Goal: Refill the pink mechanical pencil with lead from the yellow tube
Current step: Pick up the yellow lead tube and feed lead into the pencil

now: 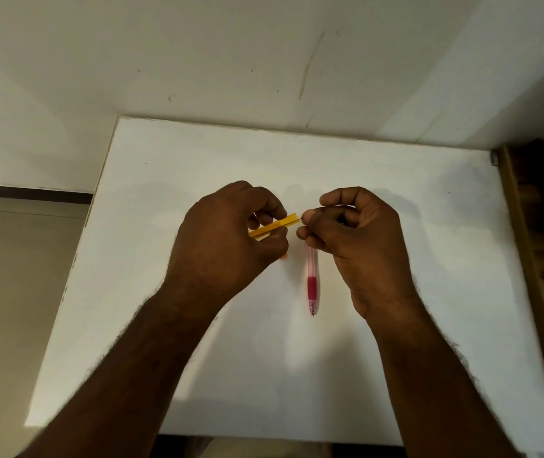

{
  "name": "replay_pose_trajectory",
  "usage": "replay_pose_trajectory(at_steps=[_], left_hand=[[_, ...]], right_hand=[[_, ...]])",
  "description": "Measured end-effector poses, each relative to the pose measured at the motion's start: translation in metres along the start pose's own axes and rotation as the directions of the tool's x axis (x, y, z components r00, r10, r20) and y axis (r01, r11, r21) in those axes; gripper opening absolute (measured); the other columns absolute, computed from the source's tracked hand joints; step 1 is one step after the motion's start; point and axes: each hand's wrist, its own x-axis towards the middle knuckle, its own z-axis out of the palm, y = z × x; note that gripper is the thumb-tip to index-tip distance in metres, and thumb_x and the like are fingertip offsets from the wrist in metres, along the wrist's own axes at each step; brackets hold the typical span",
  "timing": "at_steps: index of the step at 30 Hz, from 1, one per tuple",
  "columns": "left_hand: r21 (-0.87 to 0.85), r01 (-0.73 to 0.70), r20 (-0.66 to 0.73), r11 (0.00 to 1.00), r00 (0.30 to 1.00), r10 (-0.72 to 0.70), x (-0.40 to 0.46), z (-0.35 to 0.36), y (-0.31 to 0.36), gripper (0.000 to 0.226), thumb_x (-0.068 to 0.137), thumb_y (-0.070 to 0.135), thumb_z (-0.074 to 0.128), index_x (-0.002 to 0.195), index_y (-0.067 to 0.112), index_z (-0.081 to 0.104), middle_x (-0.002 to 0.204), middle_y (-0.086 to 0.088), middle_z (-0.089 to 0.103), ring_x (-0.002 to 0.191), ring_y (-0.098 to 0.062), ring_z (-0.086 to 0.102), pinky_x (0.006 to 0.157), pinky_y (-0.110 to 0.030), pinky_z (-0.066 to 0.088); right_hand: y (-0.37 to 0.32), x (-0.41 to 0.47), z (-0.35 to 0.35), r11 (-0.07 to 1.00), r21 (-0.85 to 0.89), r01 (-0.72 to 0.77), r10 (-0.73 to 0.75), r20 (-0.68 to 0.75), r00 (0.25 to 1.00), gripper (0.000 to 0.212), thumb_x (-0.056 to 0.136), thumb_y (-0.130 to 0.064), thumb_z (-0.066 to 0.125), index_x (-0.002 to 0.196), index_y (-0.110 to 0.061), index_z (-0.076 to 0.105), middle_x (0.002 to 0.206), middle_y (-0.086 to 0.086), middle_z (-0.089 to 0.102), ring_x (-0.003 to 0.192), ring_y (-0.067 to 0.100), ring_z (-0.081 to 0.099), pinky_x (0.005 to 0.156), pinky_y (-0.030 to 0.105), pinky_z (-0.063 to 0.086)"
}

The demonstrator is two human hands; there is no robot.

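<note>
White bench against a pale, scuffed wall, wooden frame at the right edge of the frame.

Middle of the frame: left hand, fingers clenched around the yellow tube, open end aimed right. Right hand just beside that mouth, fingertips pinched on a thin dark lead barely clear of the tube.

Pink mechanical pencil flat on the bench below the right hand, tip toward the lower edge, top end hidden under the fingers. Small orange piece beneath the left hand, perhaps a cap; too little showing to tell.

Judged stage: early-middle. Tube apparently opened, one lead being drawn out. Left to do: feeding the lead into the pencil, closing pencil and tube. Rest of the tube's contents not visible.
</note>
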Motion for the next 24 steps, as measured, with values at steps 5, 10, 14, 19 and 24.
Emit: replay_pose_trajectory(at_steps=[5,10,14,19,24], left_hand=[[-0.051,0.02,-0.008,0.999,1.0,-0.021,0.0,0.001,-0.004,0.018,0.07,0.031,0.074,0.088,0.03,0.074,0.08,0.01,0.068,0.078,-0.008,0.065,0.066,-0.027,0.048],[-0.081,0.052,-0.011,0.995,0.999,-0.053,0.001,0.004,-0.011,0.013,0.077,0.031,0.076,0.09,0.031,0.074,0.082,0.011,0.068,0.08,-0.007,0.065,0.068,-0.024,0.047],[-0.03,0.103,0.002,0.994,0.995,-0.102,0.001,0.007,-0.016,0.012,0.079,0.032,0.078,0.091,0.032,0.074,0.084,0.011,0.069,0.083,-0.009,0.064,0.081,-0.036,0.052],[0.081,0.163,-0.009,0.983,0.987,-0.163,0.003,0.013,-0.02,0.008,0.081,0.036,0.076,0.09,0.036,0.075,0.086,0.013,0.069,0.087,-0.011,0.062,0.094,-0.043,0.044],[0.17,0.202,0.015,0.965,0.978,-0.207,0.004,0.018,-0.022,0.01,0.083,0.041,0.074,0.093,0.038,0.076,0.093,0.011,0.066,0.093,-0.012,0.06,0.085,-0.031,0.022]], right_hand=[[0.0,0.001,-0.004,0.996,0.005,0.088,-0.088,-0.047,0.995,0.022,0.088,-0.013,0.077,0.096,-0.026,0.062,0.082,0.0,0.08,0.073,0.018,0.08,0.081,0.047,0.065],[-0.001,0.002,-0.008,0.982,-0.03,0.186,-0.188,-0.181,0.965,0.036,0.08,-0.022,0.075,0.102,-0.035,0.05,0.082,-0.004,0.079,0.073,0.016,0.078,0.078,0.041,0.064],[0.0,0.004,-0.017,0.962,-0.026,0.273,-0.27,-0.277,0.922,0.039,0.085,-0.011,0.068,0.111,-0.024,0.041,0.081,-0.005,0.076,0.068,0.016,0.076,0.071,0.03,0.06],[-0.001,0.005,-0.018,0.963,0.055,0.264,-0.238,-0.29,0.927,0.039,0.089,-0.009,0.068,0.105,-0.032,0.041,0.079,-0.014,0.076,0.064,0.013,0.075,0.067,0.024,0.058],[0.001,0.004,-0.015,0.967,0.076,0.243,-0.218,-0.248,0.944,0.039,0.088,-0.013,0.07,0.102,-0.037,0.042,0.083,-0.01,0.077,0.064,0.012,0.075,0.067,0.022,0.058]])
